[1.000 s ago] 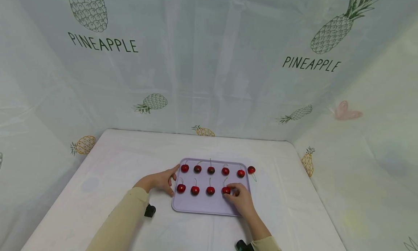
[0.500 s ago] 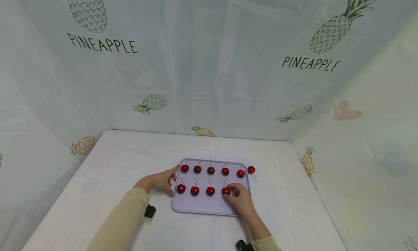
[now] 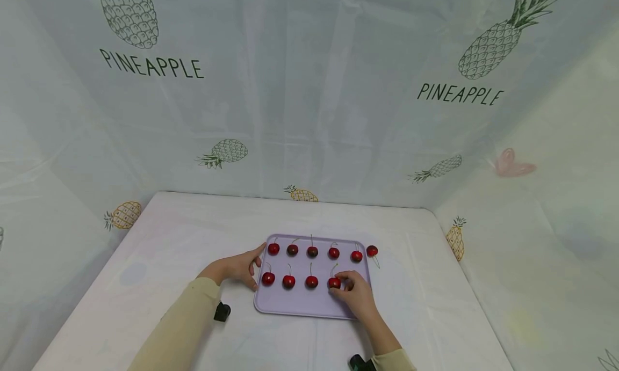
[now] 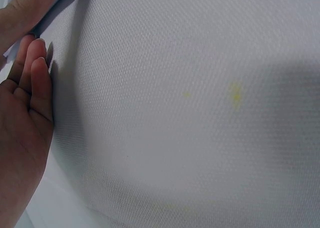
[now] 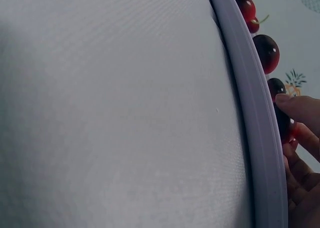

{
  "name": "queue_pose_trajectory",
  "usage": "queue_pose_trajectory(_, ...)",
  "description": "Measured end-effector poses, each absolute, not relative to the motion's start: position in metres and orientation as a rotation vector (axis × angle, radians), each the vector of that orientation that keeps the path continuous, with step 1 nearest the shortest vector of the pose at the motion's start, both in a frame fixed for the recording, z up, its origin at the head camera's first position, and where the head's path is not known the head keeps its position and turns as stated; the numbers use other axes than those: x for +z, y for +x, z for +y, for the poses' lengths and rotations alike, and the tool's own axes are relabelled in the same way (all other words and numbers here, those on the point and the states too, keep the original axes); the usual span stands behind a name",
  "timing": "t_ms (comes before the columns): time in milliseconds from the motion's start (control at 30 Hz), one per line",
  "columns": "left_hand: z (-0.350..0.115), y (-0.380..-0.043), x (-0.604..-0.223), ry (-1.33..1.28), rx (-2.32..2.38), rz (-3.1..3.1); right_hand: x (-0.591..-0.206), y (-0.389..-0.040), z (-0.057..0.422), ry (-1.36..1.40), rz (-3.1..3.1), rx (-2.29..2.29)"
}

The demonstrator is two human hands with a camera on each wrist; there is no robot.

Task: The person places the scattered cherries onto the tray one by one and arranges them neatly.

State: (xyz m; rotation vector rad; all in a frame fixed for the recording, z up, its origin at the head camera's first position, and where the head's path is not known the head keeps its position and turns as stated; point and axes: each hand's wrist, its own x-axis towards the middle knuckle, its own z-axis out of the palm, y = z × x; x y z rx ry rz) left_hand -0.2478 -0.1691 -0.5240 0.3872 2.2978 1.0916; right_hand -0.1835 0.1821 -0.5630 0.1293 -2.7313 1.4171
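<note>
A lilac tray (image 3: 309,301) lies on the white-covered table, bearing two rows of red cherries with their stems up. My right hand (image 3: 357,293) reaches over the tray's front right part, its thumb and forefinger pinching the rightmost cherry (image 3: 334,283) of the front row. From the right wrist view, the right thumb (image 5: 300,107) presses against a dark cherry just beyond the lilac rim (image 5: 250,87). My left hand (image 3: 238,267) rests along the tray's left edge, forefinger and thumb spread apart. In the left wrist view its fingers (image 4: 40,82) lie fairly straight beside that edge.
Outside the tray's back right corner, a cherry (image 3: 372,251) lies on the table with its stem toward me. The back row's last cherry (image 3: 356,256) sits close inside that corner. Pineapple-printed cloth (image 3: 309,92) hangs behind the table (image 3: 213,215) and at both sides.
The pinched cherry has shifted very slightly left with my right fingertips. My left hand and the tray have stayed where they were.
</note>
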Motion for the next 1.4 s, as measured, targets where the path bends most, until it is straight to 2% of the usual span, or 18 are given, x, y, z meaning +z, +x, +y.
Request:
queue_pose_trajectory(1100,-0.17,-0.248,-0.523,0.392,1.056,2.315,-0.558,-0.183,0.186,0.139,-2.72,1.481)
queue_pose_trajectory(1400,-0.169,-0.246,-0.522,0.401,1.066,2.309,-0.546,-0.197,0.211,-0.039,-2.656,1.486)
